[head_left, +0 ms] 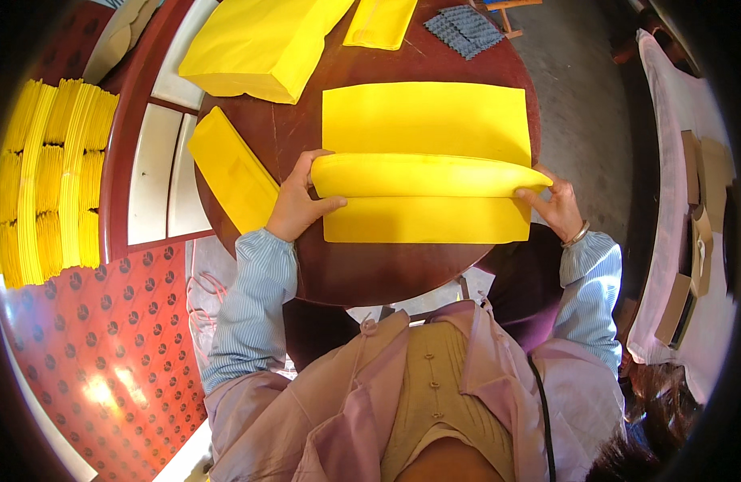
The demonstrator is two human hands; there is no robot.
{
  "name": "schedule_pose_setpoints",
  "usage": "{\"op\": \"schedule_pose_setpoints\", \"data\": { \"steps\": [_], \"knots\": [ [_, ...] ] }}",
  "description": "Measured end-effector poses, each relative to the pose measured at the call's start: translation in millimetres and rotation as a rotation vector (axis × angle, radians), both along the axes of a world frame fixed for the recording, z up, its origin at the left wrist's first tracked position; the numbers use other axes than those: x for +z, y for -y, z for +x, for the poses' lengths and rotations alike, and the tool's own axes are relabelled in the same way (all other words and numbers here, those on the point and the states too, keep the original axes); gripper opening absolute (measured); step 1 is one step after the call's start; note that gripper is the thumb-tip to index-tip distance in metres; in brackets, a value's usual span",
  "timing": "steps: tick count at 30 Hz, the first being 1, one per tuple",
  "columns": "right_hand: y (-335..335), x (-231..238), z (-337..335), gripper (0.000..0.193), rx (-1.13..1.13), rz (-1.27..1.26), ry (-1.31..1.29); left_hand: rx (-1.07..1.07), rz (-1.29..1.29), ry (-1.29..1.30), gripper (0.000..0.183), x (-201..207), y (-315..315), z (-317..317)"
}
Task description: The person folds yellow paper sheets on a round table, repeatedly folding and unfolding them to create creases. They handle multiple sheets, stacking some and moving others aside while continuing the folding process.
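A yellow paper sheet (427,221) lies across the round dark red table, its middle raised in a long curved fold. My left hand (300,197) grips the fold's left end, thumb on the near side and fingers behind. At the other end my right hand (557,205) pinches the fold between thumb and fingers; a bracelet circles that wrist. Beyond the fold, the sheet's far part lies flat, and a flat strip shows on the near side. Left of my left hand rests a long folded yellow paper piece (234,169).
A thick yellow paper stack (262,48) and a narrow yellow bundle (380,22) lie at the table's (346,277) far side, near a grey textured cloth (464,32). Tied yellow bundles (53,181) are piled at left. At right, open cardboard boxes (692,241) sit on a pale cloth.
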State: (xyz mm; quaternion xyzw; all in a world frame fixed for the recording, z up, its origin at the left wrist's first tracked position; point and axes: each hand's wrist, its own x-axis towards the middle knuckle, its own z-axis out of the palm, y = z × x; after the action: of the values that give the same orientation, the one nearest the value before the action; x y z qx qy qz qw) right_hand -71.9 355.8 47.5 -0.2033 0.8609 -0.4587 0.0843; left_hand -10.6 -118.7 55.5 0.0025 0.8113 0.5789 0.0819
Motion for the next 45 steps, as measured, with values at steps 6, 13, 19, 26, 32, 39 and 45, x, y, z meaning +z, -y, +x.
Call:
{"op": "schedule_pose_setpoints", "data": {
  "steps": [6,13,19,26,32,39,45],
  "knots": [
    [15.4,-15.4,6.3,0.031,-0.268,-0.068,0.0,0.224,0.1,0.045,0.074,-7.8,-11.8,-0.5],
    [36.0,-24.1,13.6,0.048,-0.512,-0.178,0.042,0.357,0.103,0.131,0.081,-7.5,-18.0,-7.5],
    [49.4,-6.3,17.0,0.063,-0.567,0.014,0.085,0.345,-0.171,0.087,0.087,-6.0,-20.7,-10.2],
    [55.9,-5.6,17.7,0.069,-0.509,0.125,-0.051,0.392,-0.567,-0.03,0.092,-1.3,-39.8,-11.0],
    [55.2,-7.4,18.2,0.072,-0.506,0.108,0.013,0.228,-1.097,-0.711,0.068,2.5,-58.4,-10.3],
    [57.5,-10.6,20.7,0.07,-0.471,0.087,-0.051,-0.026,-0.55,-0.34,0.049,-20.4,-75.6,-9.5],
    [61.9,0.3,20.5,0.078,-0.463,0.238,-0.193,0.158,-1.079,-0.389,0.083,-49.5,-133.3,-6.6]
  ]
}}
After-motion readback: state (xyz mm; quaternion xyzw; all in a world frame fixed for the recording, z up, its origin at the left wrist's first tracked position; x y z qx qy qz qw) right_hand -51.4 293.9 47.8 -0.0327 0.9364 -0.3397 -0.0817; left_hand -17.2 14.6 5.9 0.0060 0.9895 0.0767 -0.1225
